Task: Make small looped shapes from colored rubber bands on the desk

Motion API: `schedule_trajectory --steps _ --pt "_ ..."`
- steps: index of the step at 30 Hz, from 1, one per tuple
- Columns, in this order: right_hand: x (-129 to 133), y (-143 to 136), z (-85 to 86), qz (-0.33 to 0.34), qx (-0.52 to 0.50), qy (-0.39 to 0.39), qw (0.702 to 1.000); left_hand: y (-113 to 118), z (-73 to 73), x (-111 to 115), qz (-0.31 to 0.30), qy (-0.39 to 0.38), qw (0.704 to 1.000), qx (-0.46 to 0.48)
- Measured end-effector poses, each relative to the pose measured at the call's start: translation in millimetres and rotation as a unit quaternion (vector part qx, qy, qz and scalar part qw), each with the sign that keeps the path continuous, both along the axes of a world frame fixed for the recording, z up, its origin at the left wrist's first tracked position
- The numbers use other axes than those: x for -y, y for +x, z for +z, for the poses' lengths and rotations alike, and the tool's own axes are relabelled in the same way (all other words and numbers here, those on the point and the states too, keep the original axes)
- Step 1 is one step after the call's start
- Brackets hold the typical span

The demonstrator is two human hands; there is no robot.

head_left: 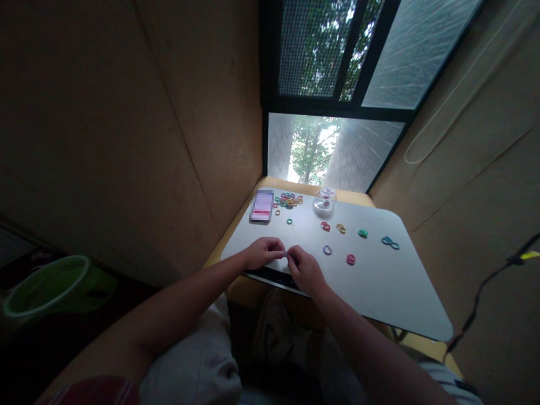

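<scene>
Near the front edge of the white table (379, 287), my left hand (265, 252) and my right hand (305, 270) meet fingertip to fingertip. Both pinch a small dark or bluish thing (286, 254), too small to make out. A mixed pile of colourful rings (289, 200) lies at the back left, with a single green ring (289, 221) in front. Right of my hands are a purple ring (328, 250) and pink rings (350, 259). Behind them sit red rings (325, 226), yellow rings (341, 228), green rings (363, 233) and blue rings (390, 242).
A phone (262, 206) with a blurred screen lies at the table's back left corner. A clear container (324, 205) stands at the back. A green basket (50, 287) is at the far left. Beyond the table is a window (314, 149); a dark cord (481, 292) hangs at right.
</scene>
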State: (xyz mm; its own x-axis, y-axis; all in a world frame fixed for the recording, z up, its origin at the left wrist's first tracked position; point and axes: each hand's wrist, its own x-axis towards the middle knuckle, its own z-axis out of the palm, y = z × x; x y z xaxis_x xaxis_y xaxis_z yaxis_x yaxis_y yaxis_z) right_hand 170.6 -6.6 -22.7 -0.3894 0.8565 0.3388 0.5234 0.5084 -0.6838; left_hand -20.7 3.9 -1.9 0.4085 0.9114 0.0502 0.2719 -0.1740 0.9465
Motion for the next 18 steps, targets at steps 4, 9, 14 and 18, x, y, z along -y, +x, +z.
schedule_trajectory --steps 4,9,14,18 --pt "1 0 0.9 0.005 0.0 -0.001 1.0 -2 5.5 0 -0.022 -0.012 1.0 -0.006" --pt "1 0 0.9 0.005 0.004 0.0 1.0 -1 11.4 0 -0.06 -0.014 0.997 -0.036" --pt "0 0 0.7 0.003 0.009 0.005 1.0 1 9.4 4 -0.056 0.017 0.995 -0.085" --pt "0 0 0.1 0.008 0.009 0.007 1.0 3 2.1 9 -0.021 0.086 0.987 -0.136"
